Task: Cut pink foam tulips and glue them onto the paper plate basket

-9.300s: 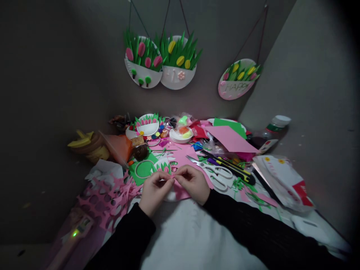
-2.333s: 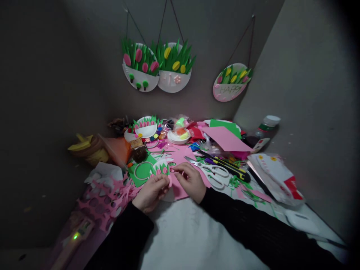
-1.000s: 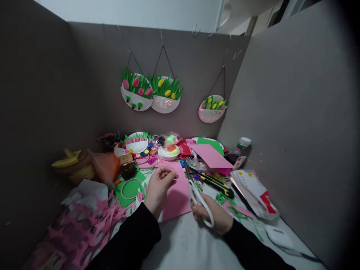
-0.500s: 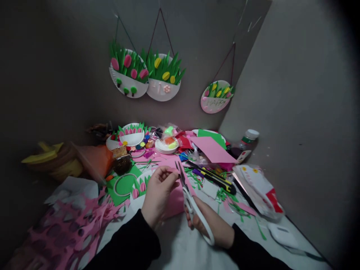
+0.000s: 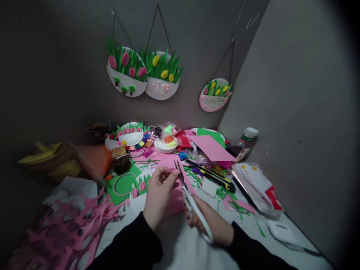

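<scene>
My right hand (image 5: 206,219) is closed around the handles of white-handled scissors (image 5: 194,206). Their dark blades point away from me, slightly parted, beside the fingertips of my left hand (image 5: 161,187). Thumb and fingers of that hand are pinched on a small piece of pink paper (image 5: 172,170), mostly hidden by the fingers. Below both hands lies a sheet of pink paper (image 5: 177,198) on the white table cover. Just left of my left hand is a white paper plate (image 5: 136,204) with green paper grass and pink paper tulips, partly covered by the hand.
Pink paper scraps with cut-out holes (image 5: 62,228) spread at the left, near green paper (image 5: 112,189). Black-and-yellow utility knives (image 5: 216,178), a lidded bottle (image 5: 249,137) and plastic packets (image 5: 258,187) lie to the right. Decorated paper plates (image 5: 161,90) hang on the wall.
The view has shifted slightly. Both hands, the scissors and the pinched paper keep nearly the same positions, with the blades still beside my left fingertips.
</scene>
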A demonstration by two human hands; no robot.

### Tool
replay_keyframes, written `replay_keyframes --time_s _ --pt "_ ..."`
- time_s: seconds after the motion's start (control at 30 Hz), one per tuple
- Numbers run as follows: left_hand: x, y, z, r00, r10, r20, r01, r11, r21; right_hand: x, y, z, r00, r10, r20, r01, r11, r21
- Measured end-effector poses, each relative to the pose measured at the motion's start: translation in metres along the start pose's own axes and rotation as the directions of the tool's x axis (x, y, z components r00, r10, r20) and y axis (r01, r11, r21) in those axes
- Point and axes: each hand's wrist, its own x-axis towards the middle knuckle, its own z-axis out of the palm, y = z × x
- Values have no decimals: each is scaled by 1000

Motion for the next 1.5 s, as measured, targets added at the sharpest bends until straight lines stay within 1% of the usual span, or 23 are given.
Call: replay_keyframes --time_s 0.1,0.23,0.53,0.93,1.2,1.37,1.5 --pt "0 -1 0 1000 11 -13 -11 1000 13 0 -3 -1 1000 -5 -1 5 999 -37" --pt "0 -3 -1 1000 18 -19 -18 1000 26 0 -3 0 1000 1 21 -1 1000 -9" --pt "-2 -4 0 999 47 -21 -46 998 36 2 2 -1 999 -40 28 41 998 -46" --pt "-2 -3 -1 998 56 -25 -54 997 58 0 -6 -3 999 -13 53 17 995 -95" --pt "-2 -4 0 997 62 -43 -60 997 56 0 -7 -3 998 -32 48 36 995 -88" --pt "-1 -3 -1 997 65 -29 -62 995 73 0 -9 -3 998 -33 49 38 994 -98" --pt "-1 -1 -2 997 70 -17 -68 992 102 0 -7 -4 999 -3 46 7 997 -80"
